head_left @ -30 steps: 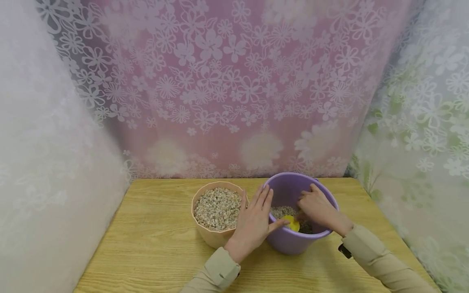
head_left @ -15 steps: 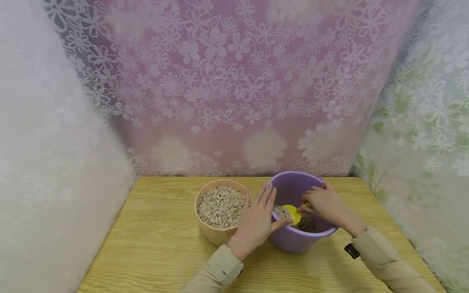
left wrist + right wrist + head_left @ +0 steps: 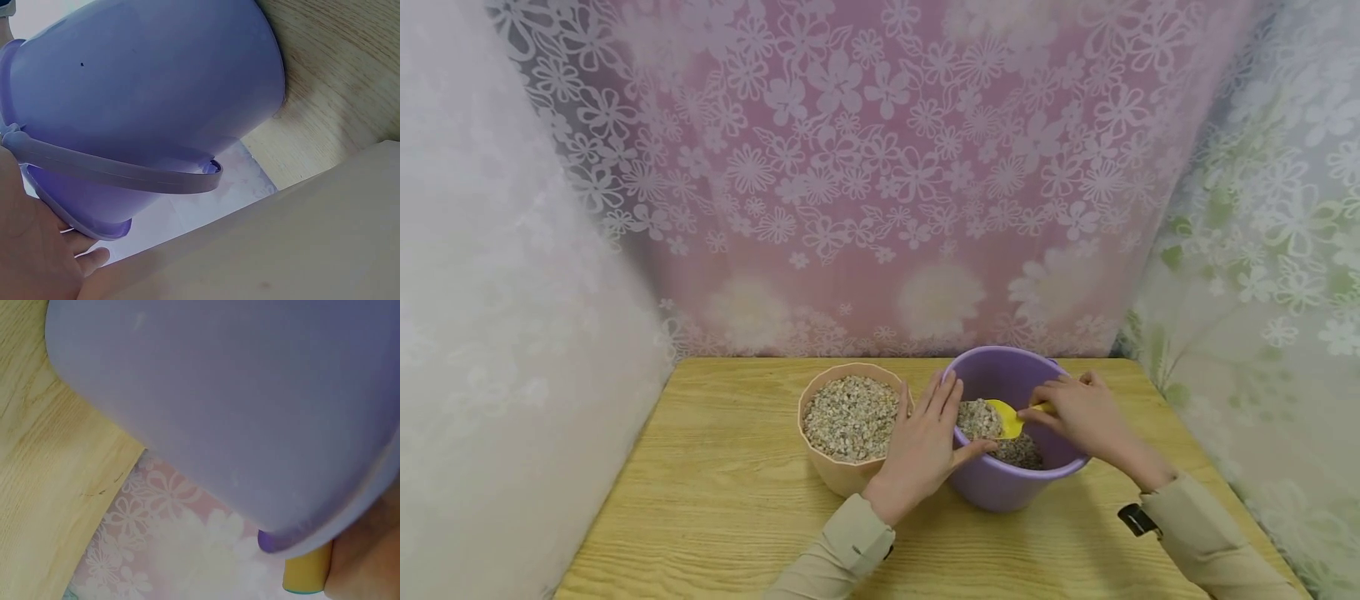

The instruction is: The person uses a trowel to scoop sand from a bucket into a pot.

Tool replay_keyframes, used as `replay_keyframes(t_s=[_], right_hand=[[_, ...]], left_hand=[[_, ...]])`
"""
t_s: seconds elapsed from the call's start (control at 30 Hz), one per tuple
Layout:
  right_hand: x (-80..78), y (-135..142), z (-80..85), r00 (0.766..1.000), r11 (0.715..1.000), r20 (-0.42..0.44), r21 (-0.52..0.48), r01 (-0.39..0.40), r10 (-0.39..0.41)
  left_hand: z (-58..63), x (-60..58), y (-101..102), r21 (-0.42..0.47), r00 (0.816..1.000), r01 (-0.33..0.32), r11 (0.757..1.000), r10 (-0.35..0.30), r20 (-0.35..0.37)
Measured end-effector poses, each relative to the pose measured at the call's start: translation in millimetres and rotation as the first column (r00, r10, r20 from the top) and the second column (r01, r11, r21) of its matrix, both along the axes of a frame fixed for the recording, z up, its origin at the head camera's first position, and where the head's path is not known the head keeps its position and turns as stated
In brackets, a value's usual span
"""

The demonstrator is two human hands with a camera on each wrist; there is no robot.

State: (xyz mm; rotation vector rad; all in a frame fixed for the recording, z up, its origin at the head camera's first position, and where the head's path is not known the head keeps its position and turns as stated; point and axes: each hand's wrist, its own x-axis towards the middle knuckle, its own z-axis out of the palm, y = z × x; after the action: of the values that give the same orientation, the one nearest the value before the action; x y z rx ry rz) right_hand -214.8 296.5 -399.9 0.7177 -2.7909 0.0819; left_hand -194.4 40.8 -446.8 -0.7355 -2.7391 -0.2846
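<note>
A yellow scoop (image 3: 1011, 422) heaped with gravel-like grains (image 3: 979, 418) is up near the left rim inside the purple bucket (image 3: 1000, 492). My right hand (image 3: 1081, 418) pinches its handle from above. More grains lie in the bucket below. My left hand (image 3: 919, 457) rests flat on the bucket's left rim, fingers straight and thumb spread along the near rim. In the left wrist view the bucket's handle (image 3: 125, 172) hangs down outside the wall beside that hand. The end of the scoop's handle (image 3: 306, 573) shows past the rim in the right wrist view.
A peach, many-sided pot (image 3: 835, 475) filled almost to the brim with similar grains stands just left of the bucket, partly behind the left hand. Both stand on a wood-grain table (image 3: 715, 483). Flowered curtains (image 3: 880, 192) enclose the back and sides.
My right hand has raised the scoop out of the grains and drawn back slightly right; the scoop now shows a heaped load. The left hand stays on the bucket's rim.
</note>
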Motion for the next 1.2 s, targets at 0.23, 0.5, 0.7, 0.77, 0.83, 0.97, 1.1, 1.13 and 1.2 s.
replay_keyframes(t_s=[0.23, 0.5, 0.7, 0.77, 0.83, 0.97, 1.1, 1.13, 1.2], right_hand=[[10.3, 6.1, 5.2, 0.992, 0.996, -0.091, 0.001, 0.088, -0.088], [20.7, 7.1, 11.6, 0.979, 0.983, -0.09, -0.036, 0.182, -0.185], [27.7, 6.9, 13.9, 0.966, 0.98, -0.167, -0.065, 0.19, -0.199], [29.3, 7.0, 13.8, 0.962, 0.979, -0.185, -0.077, 0.19, -0.201], [30.5, 7.1, 13.4, 0.959, 0.979, -0.199, -0.085, 0.187, -0.2], [31.9, 7.5, 13.3, 0.957, 0.977, -0.203, -0.096, 0.191, -0.207], [33.5, 7.5, 13.6, 0.957, 0.974, -0.191, -0.108, 0.2, -0.218], [33.7, 7.7, 13.7, 0.958, 0.973, -0.184, -0.11, 0.202, -0.22], [34.0, 8.2, 13.9, 0.96, 0.971, -0.165, -0.112, 0.211, -0.227]], left_hand=[[-0.6, 0.1, -0.7, 0.023, 1.0, 0.007, 1.0, -0.006, -0.011], [0.1, 0.8, -3.5, 0.02, 1.0, 0.01, 1.0, -0.009, -0.024], [-0.5, 1.5, -2.8, 0.042, 1.0, 0.016, 0.999, -0.016, -0.019], [-0.8, 1.4, -2.1, 0.044, 1.0, 0.017, 0.999, -0.016, -0.022], [-1.0, 1.3, -1.5, 0.047, 1.0, 0.015, 0.999, -0.014, -0.022], [-0.1, 1.7, -1.8, 0.054, 1.0, 0.018, 0.998, -0.017, -0.023], [2.1, 2.7, -5.6, 0.074, 0.999, 0.033, 0.997, -0.032, -0.008], [3.1, 3.0, -6.9, 0.083, 0.999, 0.034, 0.996, -0.034, 0.0], [5.5, 3.2, -10.9, 0.107, 0.999, 0.034, 0.994, -0.036, 0.017]])
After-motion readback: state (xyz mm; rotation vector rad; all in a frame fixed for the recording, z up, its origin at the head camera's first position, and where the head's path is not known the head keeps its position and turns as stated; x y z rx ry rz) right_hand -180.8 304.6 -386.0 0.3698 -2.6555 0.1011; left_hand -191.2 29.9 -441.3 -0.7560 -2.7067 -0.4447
